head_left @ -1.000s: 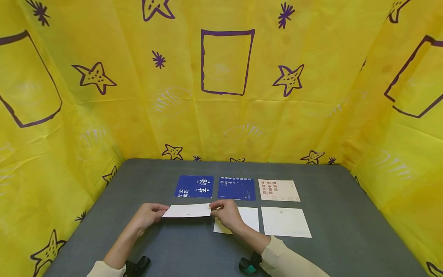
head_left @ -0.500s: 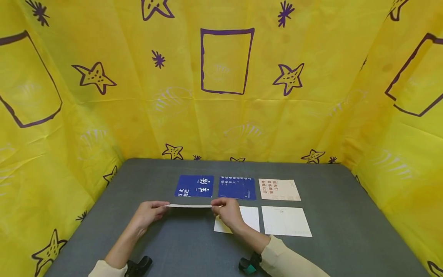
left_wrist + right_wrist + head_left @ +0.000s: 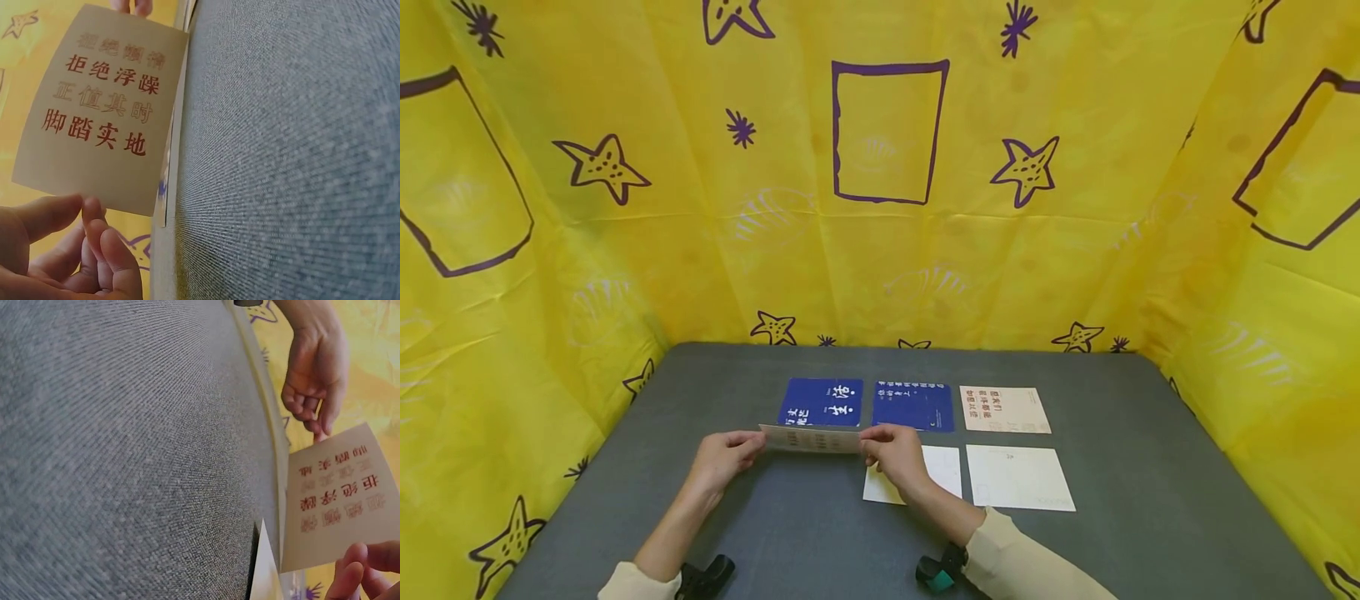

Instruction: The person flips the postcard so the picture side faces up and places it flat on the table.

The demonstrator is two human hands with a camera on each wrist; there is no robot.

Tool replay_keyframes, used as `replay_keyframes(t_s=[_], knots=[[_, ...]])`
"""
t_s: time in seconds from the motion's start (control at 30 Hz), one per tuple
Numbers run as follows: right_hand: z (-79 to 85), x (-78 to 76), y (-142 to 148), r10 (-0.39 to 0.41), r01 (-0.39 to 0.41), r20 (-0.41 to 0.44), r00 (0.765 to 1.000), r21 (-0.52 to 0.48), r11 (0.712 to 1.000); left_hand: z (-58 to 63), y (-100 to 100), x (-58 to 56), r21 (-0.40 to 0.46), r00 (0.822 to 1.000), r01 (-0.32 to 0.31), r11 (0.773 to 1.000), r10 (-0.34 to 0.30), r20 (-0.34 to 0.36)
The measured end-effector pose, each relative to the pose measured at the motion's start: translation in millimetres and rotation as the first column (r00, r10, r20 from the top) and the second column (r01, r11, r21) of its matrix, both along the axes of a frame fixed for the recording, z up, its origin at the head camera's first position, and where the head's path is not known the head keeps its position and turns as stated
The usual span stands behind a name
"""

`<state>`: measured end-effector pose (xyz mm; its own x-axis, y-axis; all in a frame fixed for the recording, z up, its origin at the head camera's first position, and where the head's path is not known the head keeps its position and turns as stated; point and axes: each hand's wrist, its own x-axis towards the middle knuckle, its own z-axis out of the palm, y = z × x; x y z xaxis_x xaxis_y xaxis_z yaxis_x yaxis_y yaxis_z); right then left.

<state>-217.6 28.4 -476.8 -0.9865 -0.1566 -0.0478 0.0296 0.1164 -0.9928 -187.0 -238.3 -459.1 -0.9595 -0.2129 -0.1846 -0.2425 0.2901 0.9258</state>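
Note:
Between both hands a cream postcard (image 3: 812, 440) is held up above the grey table, its face with red Chinese lettering turned toward me. My left hand (image 3: 724, 462) pinches one short edge between thumb and fingers, and my right hand (image 3: 895, 457) pinches the opposite one. In the left wrist view the card (image 3: 103, 106) shows several lines of red and outlined characters. The right wrist view shows the same card (image 3: 337, 500) with the left hand (image 3: 317, 378) at its far end. Partly behind my right hand lies a white card (image 3: 942, 471).
On the table (image 3: 790, 533), a blue card (image 3: 822, 402), another blue card (image 3: 917, 408) and a cream card with red lettering (image 3: 1003, 410) form the far row. A white card (image 3: 1018, 477) lies nearer, at right. Yellow patterned cloth (image 3: 880, 250) surrounds the table.
The held card has turned over from its white side, through edge-on, to its red-lettered side. Both hands have risen slightly in the view and still pinch its ends.

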Motion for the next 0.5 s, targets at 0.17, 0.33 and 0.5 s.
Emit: replay_keyframes(t_s=[0.17,0.33,0.5], knots=[[4.3,1.1,-0.7,-0.026,0.026,0.027,0.999,-0.023,0.999,0.2,1.6,-0.7,-0.018,1.000,-0.016,1.000,0.016,0.001],[6.5,2.0,-0.7,-0.033,0.034,0.038,0.999,-0.039,0.999,0.7,3.8,-0.9,-0.066,1.000,-0.023,0.998,0.023,-0.002],[4.8,0.8,-0.9,-0.041,0.044,0.058,0.997,-0.050,0.998,2.0,5.5,0.2,-0.106,1.000,-0.013,0.994,0.013,-0.005]])
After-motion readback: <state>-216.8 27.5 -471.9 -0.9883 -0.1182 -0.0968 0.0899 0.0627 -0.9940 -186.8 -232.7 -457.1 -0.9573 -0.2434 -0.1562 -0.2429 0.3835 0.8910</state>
